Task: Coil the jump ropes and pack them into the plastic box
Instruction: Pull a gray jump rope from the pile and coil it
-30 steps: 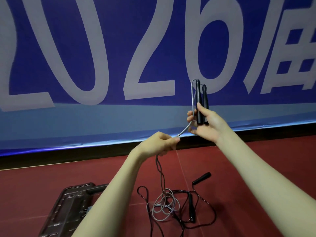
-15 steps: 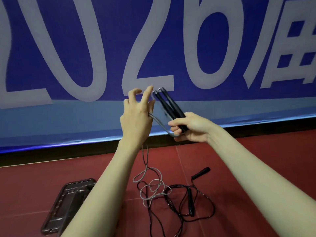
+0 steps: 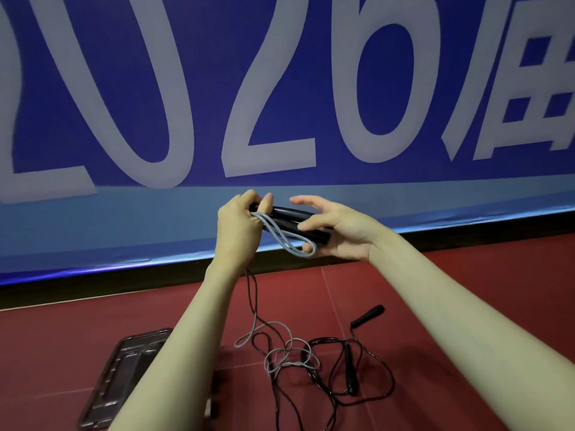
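Holding two black handles [image 3: 292, 222] side by side at mid-frame, the right hand [image 3: 339, 231] cradles them on curled lower fingers, its thumb and forefinger spread wide. At their left end the left hand [image 3: 239, 225] pinches the grey rope [image 3: 280, 234], which loops under the handles and trails down to a loose tangle on the red floor [image 3: 435, 290]. A black rope [image 3: 351, 362] sprawls at lower centre, touching that tangle. Part of the dark plastic box [image 3: 124, 371] shows at lower left behind the forearm. White "2026" and part of a Chinese character fill the blue banner [image 3: 280, 42] above
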Action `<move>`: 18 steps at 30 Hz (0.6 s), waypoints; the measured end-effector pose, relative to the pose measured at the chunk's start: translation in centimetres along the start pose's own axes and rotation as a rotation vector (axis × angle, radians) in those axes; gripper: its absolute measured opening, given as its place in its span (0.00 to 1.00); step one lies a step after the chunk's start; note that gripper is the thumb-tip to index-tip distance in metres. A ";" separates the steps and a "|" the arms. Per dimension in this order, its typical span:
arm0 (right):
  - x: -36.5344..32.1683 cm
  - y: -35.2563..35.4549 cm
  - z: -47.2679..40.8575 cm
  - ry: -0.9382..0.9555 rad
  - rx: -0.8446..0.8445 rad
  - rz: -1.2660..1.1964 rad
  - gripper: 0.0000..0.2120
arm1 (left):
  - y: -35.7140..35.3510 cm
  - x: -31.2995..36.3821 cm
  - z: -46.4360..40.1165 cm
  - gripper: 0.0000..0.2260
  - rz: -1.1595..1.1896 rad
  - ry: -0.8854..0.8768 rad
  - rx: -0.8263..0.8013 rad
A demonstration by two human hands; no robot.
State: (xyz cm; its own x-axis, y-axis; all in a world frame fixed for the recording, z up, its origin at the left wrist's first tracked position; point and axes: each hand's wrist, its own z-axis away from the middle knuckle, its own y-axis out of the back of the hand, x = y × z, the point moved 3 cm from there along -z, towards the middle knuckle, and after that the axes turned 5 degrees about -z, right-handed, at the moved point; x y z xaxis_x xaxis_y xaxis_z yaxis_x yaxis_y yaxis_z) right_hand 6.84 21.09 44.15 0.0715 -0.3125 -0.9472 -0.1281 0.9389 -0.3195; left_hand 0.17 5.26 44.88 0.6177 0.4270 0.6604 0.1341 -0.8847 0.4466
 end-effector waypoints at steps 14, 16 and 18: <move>0.7 -2.3 0.0 0.618 0.309 0.549 0.17 | 0.4 -1.1 -0.2 0.18 0.056 0.299 0.077; 0.9 -2.4 -0.1 0.672 0.379 0.587 0.12 | 0.4 -1.0 -0.2 0.19 0.044 0.305 0.082; 0.5 -2.2 0.0 0.718 0.369 0.703 0.11 | 0.4 -1.0 -0.3 0.19 0.041 0.321 0.081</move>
State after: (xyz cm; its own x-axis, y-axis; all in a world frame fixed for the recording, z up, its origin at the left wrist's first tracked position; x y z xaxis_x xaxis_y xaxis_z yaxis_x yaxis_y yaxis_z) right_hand 7.19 18.86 44.39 -0.5158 0.4169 -0.7484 0.4020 0.8892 0.2183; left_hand -0.69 4.53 44.57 0.3497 0.4170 0.8389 0.1833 -0.9086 0.3752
